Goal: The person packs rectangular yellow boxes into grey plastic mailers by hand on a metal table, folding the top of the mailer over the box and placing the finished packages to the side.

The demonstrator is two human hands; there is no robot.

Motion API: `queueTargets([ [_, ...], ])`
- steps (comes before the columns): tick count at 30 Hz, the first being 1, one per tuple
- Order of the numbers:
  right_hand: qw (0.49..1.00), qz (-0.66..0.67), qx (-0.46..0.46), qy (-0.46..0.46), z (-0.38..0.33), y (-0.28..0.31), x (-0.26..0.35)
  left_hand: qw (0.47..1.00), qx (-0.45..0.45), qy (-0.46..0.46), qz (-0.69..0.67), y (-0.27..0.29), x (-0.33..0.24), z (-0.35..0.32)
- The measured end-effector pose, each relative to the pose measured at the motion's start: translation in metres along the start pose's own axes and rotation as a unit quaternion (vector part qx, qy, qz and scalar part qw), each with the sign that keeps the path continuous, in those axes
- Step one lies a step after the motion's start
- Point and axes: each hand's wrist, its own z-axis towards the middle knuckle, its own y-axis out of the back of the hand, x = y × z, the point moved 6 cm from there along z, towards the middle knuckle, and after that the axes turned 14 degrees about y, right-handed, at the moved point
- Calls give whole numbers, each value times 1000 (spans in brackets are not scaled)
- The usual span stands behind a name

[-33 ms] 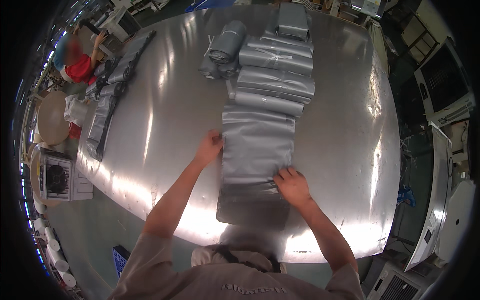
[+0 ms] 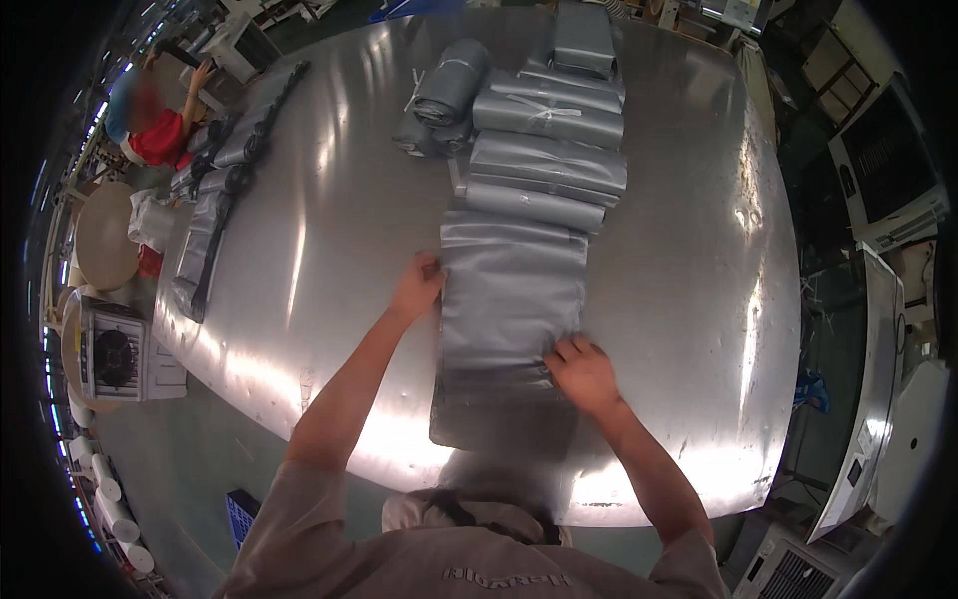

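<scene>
A flat stack of grey plastic bags [image 2: 514, 290] lies on the metal table in front of me. Its nearer end [image 2: 499, 419] looks darker and smoother. My left hand [image 2: 416, 289] is at the stack's left edge, fingers curled in against it. Lower down on the opposite side, my right hand [image 2: 583, 373] has its bent fingers closed over the right edge, where the plastic creases. Both thumbs are mostly hidden. Just beyond the stack, folded grey bag bundles [image 2: 549, 162] lie in a row, one tied with a pale strip [image 2: 542, 110].
A rolled grey bundle [image 2: 454, 80] rests on others left of the row. More bundles [image 2: 205, 240] line the left edge of the shiny table [image 2: 689, 299]. A person in red [image 2: 160, 135] is at far left. A fan unit [image 2: 125, 349] stands beside the table.
The stack and the bundles beyond it have shifted very slightly left. My hands keep almost the same place on the edges.
</scene>
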Motion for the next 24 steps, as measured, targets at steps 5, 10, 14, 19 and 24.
queueTargets([
  [5,999,47,5,14,-15,5,30,998,-52,28,-2,-16,-22,44],
  [10,996,84,35,0,-21,-15,41,995,-73,-37,55,-30,-62,32],
  [14,990,134,49,5,-17,-13,40,996,-56,-66,-1,-32,-52,29],
  [19,954,288,78,-8,-22,-13,25,994,-98,-52,14,-28,-49,35],
  [24,868,337,-169,-324,16,26,-87,966,-248,-21,69,-32,-58,41],
])
